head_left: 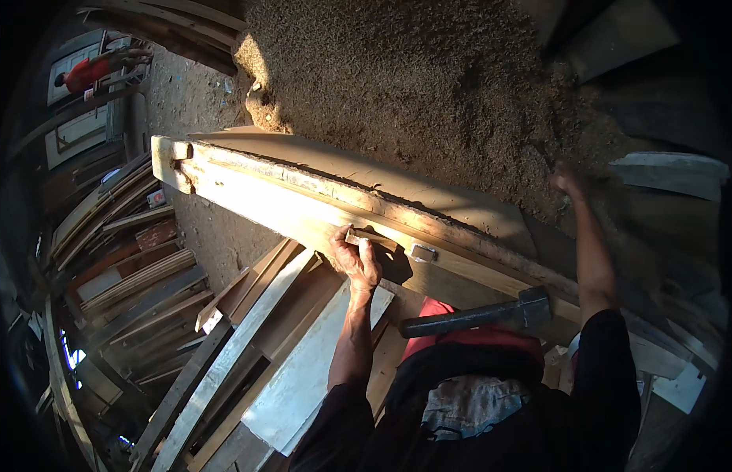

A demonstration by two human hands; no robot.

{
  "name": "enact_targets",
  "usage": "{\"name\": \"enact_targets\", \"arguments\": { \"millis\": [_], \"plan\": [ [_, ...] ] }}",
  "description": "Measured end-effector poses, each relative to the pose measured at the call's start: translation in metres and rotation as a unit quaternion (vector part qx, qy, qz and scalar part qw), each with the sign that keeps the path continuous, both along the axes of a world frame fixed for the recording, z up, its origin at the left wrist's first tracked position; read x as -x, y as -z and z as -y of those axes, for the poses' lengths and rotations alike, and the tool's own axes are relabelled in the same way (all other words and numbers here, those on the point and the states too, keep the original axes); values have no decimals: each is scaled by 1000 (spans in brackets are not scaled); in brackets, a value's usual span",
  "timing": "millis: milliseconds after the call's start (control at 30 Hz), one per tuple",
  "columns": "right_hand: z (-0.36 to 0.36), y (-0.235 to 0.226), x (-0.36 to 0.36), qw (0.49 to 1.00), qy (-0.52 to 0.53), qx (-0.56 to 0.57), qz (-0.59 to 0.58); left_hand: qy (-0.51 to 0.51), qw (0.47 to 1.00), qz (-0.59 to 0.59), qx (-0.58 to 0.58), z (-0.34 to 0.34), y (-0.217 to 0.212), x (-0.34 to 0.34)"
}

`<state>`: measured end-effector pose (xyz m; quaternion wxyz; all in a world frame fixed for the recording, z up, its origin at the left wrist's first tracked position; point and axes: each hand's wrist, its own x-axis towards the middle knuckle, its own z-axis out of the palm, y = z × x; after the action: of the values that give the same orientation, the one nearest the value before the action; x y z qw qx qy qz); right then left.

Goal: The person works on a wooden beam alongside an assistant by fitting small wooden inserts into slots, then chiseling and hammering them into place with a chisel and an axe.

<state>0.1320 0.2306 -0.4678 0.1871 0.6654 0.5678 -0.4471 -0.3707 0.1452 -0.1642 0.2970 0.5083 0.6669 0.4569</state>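
A long timber beam (259, 197) runs slantwise before me, pale and sunlit at its left end. My left hand (359, 261) is closed on a small wood piece (354, 236), held at the beam's near face. Just right of it, a small square block (422, 252) with a bright edge sits on the beam. A dark hammer (472, 316) lies across the near side, its head to the right, by my lap. My right hand (569, 181) is stretched out beyond the beam, over the sawdust. Its fingers are small and dim, so their grip is unclear.
Sawdust (413, 71) covers the ground beyond the beam. Stacked planks (130, 275) fill the left, and a pale board (311, 362) lies near my left forearm. Sheet pieces (672, 169) lie at right. Another person in red (86, 75) is far off at upper left.
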Motion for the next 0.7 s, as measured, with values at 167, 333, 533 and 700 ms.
{"name": "enact_targets", "arguments": {
  "millis": [167,333,533,700],
  "plan": [
    [-26,-211,61,975,215,-21,-45,16,998,-22,60,4,-10,18],
    [20,-344,109,906,349,-133,-201,128,987,-100,-18,-5,-60,12],
    [80,-430,186,855,389,-127,-319,145,988,-45,-10,-3,-67,34],
    [114,-460,236,817,408,-154,-376,-74,816,560,124,-15,-80,50]
  ]
}}
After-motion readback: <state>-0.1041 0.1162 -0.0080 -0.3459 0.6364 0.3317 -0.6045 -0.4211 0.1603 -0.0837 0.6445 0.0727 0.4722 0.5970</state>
